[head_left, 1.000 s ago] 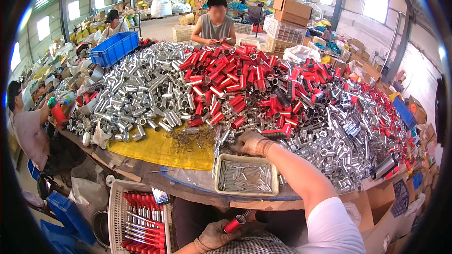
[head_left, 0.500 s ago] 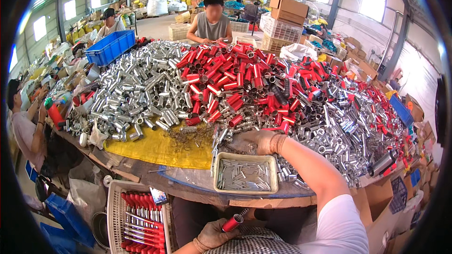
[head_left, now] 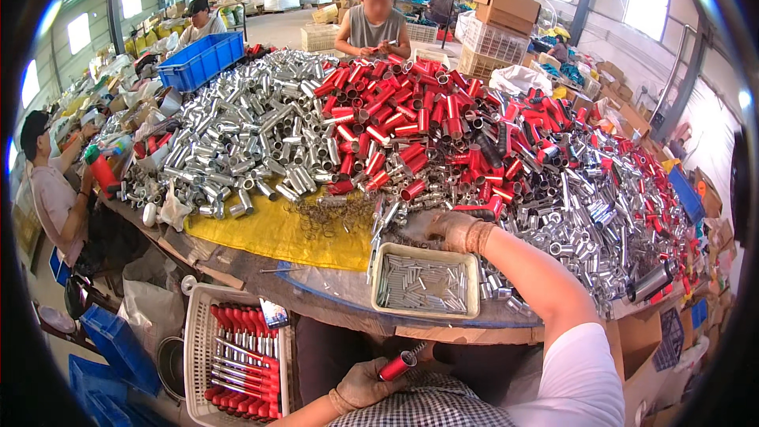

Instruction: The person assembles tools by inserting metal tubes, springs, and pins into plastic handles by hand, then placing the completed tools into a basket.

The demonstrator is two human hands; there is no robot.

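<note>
At the bottom centre of the frame, the left hand [head_left: 370, 383] has its fingers closed around a red tube [head_left: 397, 365], whose open end points to the upper right; a thin coiled spring [head_left: 418, 348] shows beside that end; a checked cloth [head_left: 427, 405] lies just below; at the lower left, a cream basket [head_left: 194, 348] holds red-handled tools [head_left: 247, 375] in rows; a little above the bottom centre, a cream tray [head_left: 427, 311] of small metal pins [head_left: 407, 275] sits at the near edge of the table [head_left: 332, 289]; just beyond the tray, right of the frame's middle, the right hand [head_left: 458, 233] is lowered at the near side of the heap, its fingertips among loose parts, and whether they are together or apart I cannot tell; left of it a yellow sheet [head_left: 277, 241] lies flat; farther up, silver tubes [head_left: 245, 142] are heaped left of centre and red tubes [head_left: 387, 115] at upper centre; a blue crate [head_left: 202, 63] stands at the upper left; behind the heap, at top centre, sits a co-worker [head_left: 376, 30]; stacked cardboard boxes [head_left: 506, 9] rise at the upper right.
</note>
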